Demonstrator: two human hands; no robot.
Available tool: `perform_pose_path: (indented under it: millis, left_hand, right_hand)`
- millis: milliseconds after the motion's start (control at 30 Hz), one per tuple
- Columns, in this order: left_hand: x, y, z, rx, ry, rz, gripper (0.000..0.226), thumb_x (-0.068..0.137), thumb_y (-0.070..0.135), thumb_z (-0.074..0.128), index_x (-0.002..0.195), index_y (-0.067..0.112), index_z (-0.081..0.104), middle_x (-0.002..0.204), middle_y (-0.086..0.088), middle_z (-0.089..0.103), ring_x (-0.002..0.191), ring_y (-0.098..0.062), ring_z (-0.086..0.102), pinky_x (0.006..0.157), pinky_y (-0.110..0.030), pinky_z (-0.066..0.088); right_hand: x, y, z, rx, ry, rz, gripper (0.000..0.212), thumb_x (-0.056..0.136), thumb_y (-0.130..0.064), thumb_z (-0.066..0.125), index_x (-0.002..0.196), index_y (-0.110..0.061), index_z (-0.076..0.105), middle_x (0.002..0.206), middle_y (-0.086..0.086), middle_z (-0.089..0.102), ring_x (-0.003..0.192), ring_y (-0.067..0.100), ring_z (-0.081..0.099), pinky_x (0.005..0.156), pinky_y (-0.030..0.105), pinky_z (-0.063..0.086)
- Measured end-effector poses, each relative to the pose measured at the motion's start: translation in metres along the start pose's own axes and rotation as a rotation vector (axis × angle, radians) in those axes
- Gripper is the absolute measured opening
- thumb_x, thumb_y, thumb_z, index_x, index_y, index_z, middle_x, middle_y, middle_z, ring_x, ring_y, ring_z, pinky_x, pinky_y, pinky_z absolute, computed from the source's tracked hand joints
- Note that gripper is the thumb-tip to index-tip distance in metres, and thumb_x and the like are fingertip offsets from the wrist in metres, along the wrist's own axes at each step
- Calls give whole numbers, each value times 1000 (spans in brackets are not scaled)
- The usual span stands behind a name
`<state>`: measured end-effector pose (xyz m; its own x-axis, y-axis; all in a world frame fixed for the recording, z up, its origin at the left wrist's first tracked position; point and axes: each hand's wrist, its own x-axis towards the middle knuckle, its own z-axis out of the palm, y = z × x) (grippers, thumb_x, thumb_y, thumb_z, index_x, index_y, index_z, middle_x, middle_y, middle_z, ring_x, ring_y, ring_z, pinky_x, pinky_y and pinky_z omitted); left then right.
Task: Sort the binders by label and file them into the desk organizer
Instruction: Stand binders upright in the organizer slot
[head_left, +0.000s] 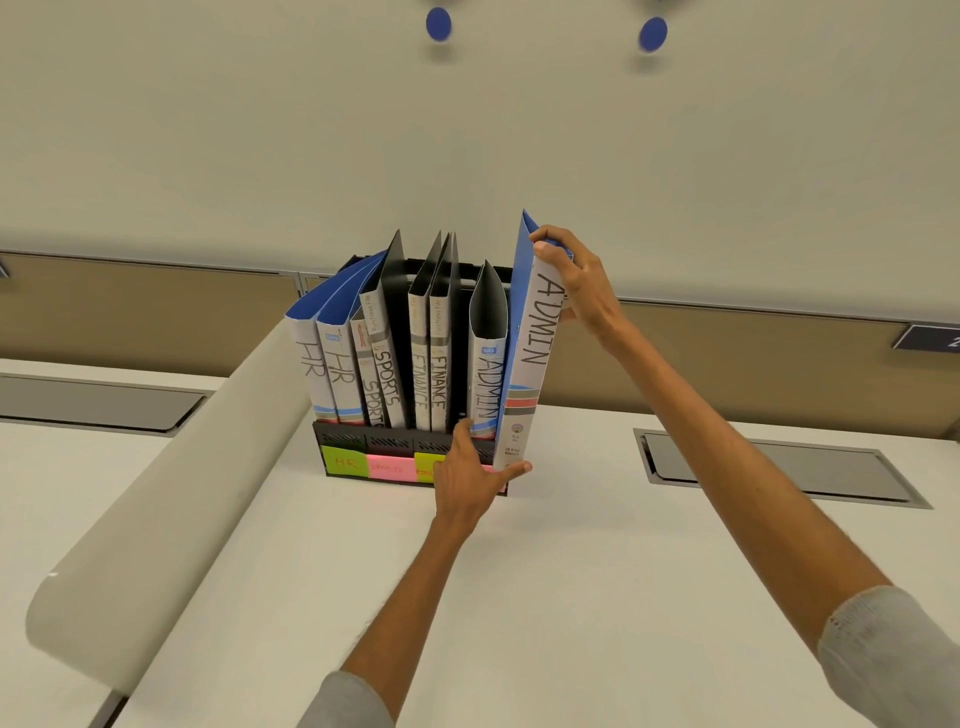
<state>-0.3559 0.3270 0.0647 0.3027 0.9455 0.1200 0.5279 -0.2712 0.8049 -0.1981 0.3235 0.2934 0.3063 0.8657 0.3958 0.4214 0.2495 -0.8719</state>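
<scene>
ADMIN binder (530, 353): upright, below right hand (571, 280) pinching its top
Left hand (467, 480): spread, bracing its foot
Organizer (363, 436): just left of both

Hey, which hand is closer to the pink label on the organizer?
Left. The left hand sits just right of the pink label, at the organizer; the right hand is far above, gripping the top of the outer ADMIN binder.
</scene>
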Motion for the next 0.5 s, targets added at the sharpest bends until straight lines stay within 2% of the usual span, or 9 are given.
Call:
perform_pose_path:
  millis: [167, 333, 500]
  left_hand:
    - [8, 0, -3, 64, 3, -4, 119, 56, 77, 71, 144, 15, 20, 132, -3, 59, 117, -28, 59, 94, -47, 51]
    - [19, 6, -2, 175, 20, -72, 99, 57, 74, 74, 126, 14, 36, 123, -4, 60, 108, -27, 62, 85, -41, 52]
    - [25, 13, 5, 242, 88, -106, 101, 57, 79, 69, 122, 10, 37, 117, -7, 54, 99, -30, 64, 75, -40, 52]
  right_hand:
    - [6, 2, 6, -6, -5, -4, 38, 89, -48, 46, 118, -25, 54, 105, 5, 57, 86, 21, 63, 53, 26, 53]
    - [15, 6, 11, -19, 14, -21, 34, 92, -45, 46, 117, -23, 54, 100, -1, 56, 82, 15, 62, 56, 26, 53]
    - [24, 9, 12, -22, 20, -16, 37, 89, -46, 46, 116, -23, 55, 100, -2, 57, 80, 15, 62, 58, 24, 52]
